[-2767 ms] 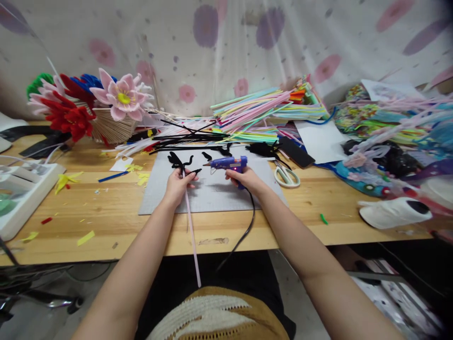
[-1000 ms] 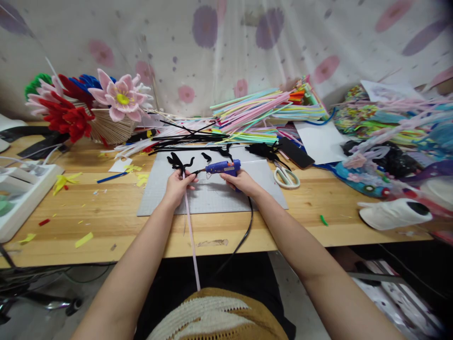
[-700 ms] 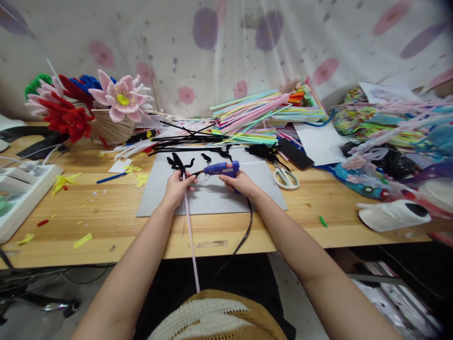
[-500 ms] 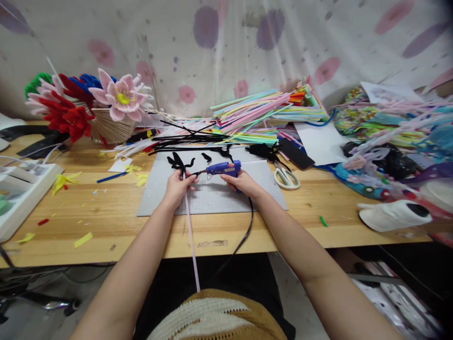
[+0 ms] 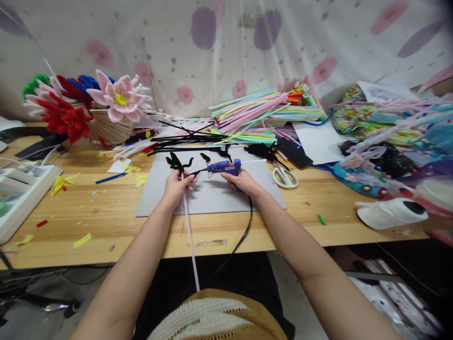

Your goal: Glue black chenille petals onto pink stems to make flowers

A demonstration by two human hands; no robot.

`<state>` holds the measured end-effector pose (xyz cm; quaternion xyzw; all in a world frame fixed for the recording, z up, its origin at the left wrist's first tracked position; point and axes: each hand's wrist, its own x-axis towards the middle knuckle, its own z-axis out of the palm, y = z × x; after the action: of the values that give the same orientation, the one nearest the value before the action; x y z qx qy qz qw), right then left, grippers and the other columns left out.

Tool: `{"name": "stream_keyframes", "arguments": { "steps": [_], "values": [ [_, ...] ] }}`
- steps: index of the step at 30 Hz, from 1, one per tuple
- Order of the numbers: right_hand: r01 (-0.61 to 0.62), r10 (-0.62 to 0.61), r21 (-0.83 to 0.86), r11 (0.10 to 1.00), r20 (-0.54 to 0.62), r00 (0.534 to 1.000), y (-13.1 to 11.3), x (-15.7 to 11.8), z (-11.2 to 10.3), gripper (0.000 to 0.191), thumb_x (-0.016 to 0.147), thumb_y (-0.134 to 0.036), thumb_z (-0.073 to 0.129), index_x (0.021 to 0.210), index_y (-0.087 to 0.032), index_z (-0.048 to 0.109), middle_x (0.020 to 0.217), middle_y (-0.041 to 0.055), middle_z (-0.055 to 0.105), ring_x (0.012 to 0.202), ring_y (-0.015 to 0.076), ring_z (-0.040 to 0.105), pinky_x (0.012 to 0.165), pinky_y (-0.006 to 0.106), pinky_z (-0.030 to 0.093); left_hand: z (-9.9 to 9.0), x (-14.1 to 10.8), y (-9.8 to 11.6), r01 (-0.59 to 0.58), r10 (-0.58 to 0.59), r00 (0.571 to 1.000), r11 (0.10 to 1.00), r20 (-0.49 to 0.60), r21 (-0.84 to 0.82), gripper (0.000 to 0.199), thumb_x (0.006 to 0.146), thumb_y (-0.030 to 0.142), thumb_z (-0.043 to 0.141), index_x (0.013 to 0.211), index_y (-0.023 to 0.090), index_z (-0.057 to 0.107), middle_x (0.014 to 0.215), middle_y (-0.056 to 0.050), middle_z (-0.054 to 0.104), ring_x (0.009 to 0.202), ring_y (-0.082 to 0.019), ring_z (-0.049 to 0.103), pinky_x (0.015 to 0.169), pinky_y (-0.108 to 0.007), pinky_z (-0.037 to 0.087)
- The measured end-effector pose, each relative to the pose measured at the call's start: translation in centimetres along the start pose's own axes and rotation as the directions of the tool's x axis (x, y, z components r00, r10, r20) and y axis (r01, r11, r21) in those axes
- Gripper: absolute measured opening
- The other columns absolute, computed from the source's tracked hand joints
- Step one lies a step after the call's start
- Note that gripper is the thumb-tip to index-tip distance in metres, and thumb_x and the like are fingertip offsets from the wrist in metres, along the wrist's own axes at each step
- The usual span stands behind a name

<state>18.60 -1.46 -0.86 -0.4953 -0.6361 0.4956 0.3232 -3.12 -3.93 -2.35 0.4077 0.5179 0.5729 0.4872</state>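
Note:
My left hand (image 5: pixel 176 188) pinches a black pipe-cleaner flower (image 5: pixel 175 162), whose long pale pink stem (image 5: pixel 189 236) runs down toward my lap. In my right hand (image 5: pixel 242 181) is a blue hot glue gun (image 5: pixel 224 166), its nozzle pointing left at a black piece by my left fingertips. Whether the nozzle touches that piece I cannot tell. Both hands are over a grey cutting board (image 5: pixel 208 206). Small black fuzzy pieces (image 5: pixel 204 157) lie on the board beyond the hands. The glue gun's black cord (image 5: pixel 244 236) hangs over the table edge.
Black pipe cleaners (image 5: pixel 187 139) and a pastel bundle (image 5: pixel 258 108) lie behind the board. To the right are scissors (image 5: pixel 285 178), a black phone (image 5: pixel 294 153) and a white glue bottle (image 5: pixel 391 213). Finished flowers (image 5: pixel 118 97) stand back left; a white power strip (image 5: pixel 31 198) is at the left edge.
The whole view has shifted very slightly. Both hands keep nearly the same pose, with the glue gun's nozzle still by the left fingertips.

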Motion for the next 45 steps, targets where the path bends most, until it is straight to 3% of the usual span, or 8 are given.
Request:
{"name": "stream_keyframes", "arguments": {
  "steps": [18,24,30,36,41,45],
  "values": [
    [0.042,-0.041,-0.005,0.999,0.057,0.998,-0.1,-0.3,-0.1,0.040,0.069,-0.052,0.059,0.053,-0.017,0.046,0.041,-0.0037,0.044,0.039,0.0069,0.038,0.044,0.023,0.030,0.0,0.0,0.2,0.000,0.000,1.000,1.000,0.013,-0.010,0.030,0.057,0.021,0.072,0.075,0.015,0.049,0.065,0.000,0.060,0.063,-0.015,0.065,0.038,-0.016,0.044],
    [0.024,-0.024,-0.041,0.999,-0.001,1.000,0.6,0.2,-0.3,0.043,0.069,-0.055,0.057,0.051,-0.017,0.045,0.040,-0.0033,0.043,0.038,0.0071,0.038,0.043,0.024,0.029,0.0,0.0,0.3,0.019,-0.018,1.000,1.000,0.006,-0.018,0.030,0.057,0.022,0.071,0.075,0.015,0.048,0.068,-0.001,0.061,0.065,-0.016,0.065,0.039,-0.017,0.044],
    [0.044,-0.045,0.008,0.999,0.047,0.998,0.0,-0.2,0.0,0.040,0.069,-0.051,0.059,0.054,-0.017,0.045,0.042,-0.0037,0.044,0.039,0.0067,0.038,0.044,0.023,0.030,-0.1,0.1,0.2,0.012,-0.011,1.000,1.000,0.010,-0.025,0.030,0.056,0.021,0.072,0.075,0.015,0.049,0.067,-0.001,0.060,0.064,-0.016,0.065,0.038,-0.016,0.044],
    [0.007,-0.007,-0.031,0.999,-0.012,1.000,-0.3,-0.3,-0.1,0.041,0.070,-0.051,0.058,0.050,-0.017,0.044,0.040,-0.0033,0.042,0.038,0.0064,0.036,0.042,0.024,0.028,-0.1,0.0,0.1,0.007,-0.007,1.000,1.000,0.026,-0.013,0.029,0.057,0.021,0.071,0.075,0.015,0.048,0.067,0.000,0.059,0.065,-0.016,0.065,0.039,-0.016,0.043],
    [0.039,-0.040,0.027,0.999,0.046,0.998,-0.4,-0.3,0.0,0.039,0.068,-0.051,0.059,0.054,-0.017,0.045,0.043,-0.0035,0.044,0.039,0.0065,0.037,0.043,0.023,0.029,0.0,0.0,0.2,-0.001,0.001,1.000,1.000,0.028,0.008,0.031,0.057,0.022,0.072,0.075,0.015,0.048,0.065,0.001,0.057,0.063,-0.015,0.064,0.038,-0.016,0.043],
    [0.022,-0.022,0.000,1.000,0.029,0.999,0.1,0.0,-0.1,0.041,0.068,-0.052,0.059,0.052,-0.018,0.044,0.041,-0.0034,0.043,0.038,0.0067,0.036,0.042,0.024,0.029,0.0,0.1,0.1,0.000,0.000,1.000,1.000,0.029,-0.004,0.032,0.056,0.022,0.072,0.075,0.015,0.048,0.066,0.001,0.058,0.064,-0.015,0.065,0.038,-0.016,0.044]
  ]
}}
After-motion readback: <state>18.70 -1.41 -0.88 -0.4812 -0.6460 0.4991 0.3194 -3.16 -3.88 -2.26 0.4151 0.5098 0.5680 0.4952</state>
